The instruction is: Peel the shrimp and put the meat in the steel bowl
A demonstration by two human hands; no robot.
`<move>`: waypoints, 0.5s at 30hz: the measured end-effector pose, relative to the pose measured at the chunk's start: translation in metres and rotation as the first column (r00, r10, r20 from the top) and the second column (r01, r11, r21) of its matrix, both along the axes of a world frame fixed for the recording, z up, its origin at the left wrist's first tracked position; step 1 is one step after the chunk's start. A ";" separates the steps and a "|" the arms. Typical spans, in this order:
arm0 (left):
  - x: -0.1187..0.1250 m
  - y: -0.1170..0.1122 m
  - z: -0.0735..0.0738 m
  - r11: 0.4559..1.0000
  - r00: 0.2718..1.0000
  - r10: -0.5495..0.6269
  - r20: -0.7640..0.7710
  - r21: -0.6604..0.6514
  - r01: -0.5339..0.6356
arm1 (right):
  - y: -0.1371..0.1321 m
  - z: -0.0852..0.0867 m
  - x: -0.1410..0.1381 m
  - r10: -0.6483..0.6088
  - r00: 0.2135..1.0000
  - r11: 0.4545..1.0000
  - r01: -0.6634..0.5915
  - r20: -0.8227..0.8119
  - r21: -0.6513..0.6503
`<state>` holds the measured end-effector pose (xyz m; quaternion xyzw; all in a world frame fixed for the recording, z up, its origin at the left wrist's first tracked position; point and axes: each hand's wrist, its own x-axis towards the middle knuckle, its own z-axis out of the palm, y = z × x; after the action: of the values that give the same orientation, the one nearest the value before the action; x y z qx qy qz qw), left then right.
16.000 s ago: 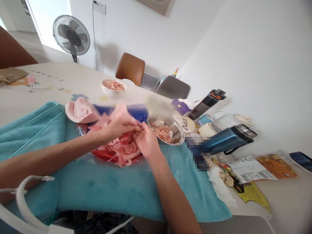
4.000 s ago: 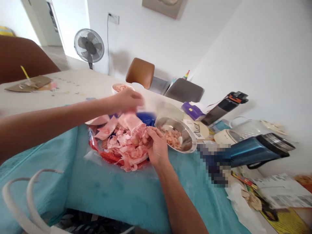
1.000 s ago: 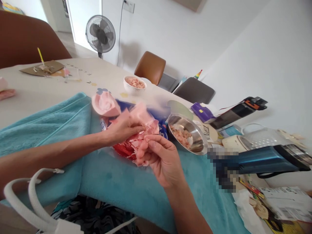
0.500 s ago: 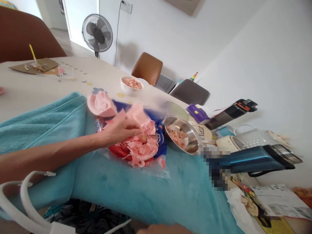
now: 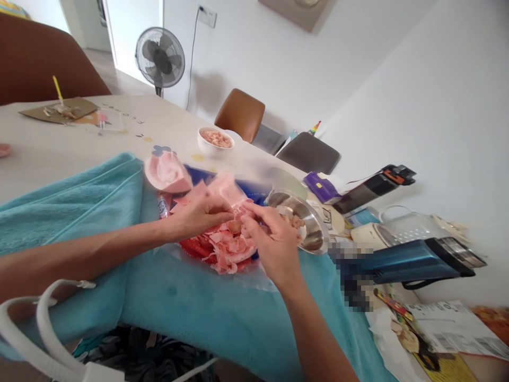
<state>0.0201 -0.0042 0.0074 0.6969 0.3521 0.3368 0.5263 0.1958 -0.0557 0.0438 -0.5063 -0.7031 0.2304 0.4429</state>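
I have the left hand (image 5: 195, 215) and right hand (image 5: 277, 245) close together at the pink peelings (image 5: 227, 253), which lie heaped on a plastic bag (image 5: 191, 248). Both grips look narrow; I cannot tell whether either holds anything. The steel bowl (image 5: 316, 236) shows partly behind the right hand.

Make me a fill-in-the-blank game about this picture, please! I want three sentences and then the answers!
1. The steel bowl sits on the person's ____ side of the pink pile.
2. Counting the left hand and the right hand, ____ hands are at the pile.
3. The blades inside a round grille near the wall belong to a ____.

Missing words: right; two; fan.
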 end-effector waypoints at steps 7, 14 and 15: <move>0.002 0.001 0.001 0.999 0.999 0.010 0.036 0.039 -0.011 | 0.016 -0.021 -0.002 0.045 0.999 0.997 -0.045 -0.006 -0.056; -0.001 0.002 -0.001 0.995 0.998 0.038 0.058 -0.093 -0.033 | 0.017 -0.021 -0.003 -0.090 0.920 0.949 -0.037 -0.382 -0.313; -0.001 0.002 -0.001 0.990 0.996 0.046 0.074 -0.137 -0.036 | 0.017 -0.023 -0.002 -0.114 0.883 0.933 -0.062 -0.456 -0.354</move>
<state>0.0190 -0.0022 0.0060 0.6388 0.3679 0.3493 0.5783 0.1943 -0.0386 0.0211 -0.5172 -0.5140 0.4640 0.5031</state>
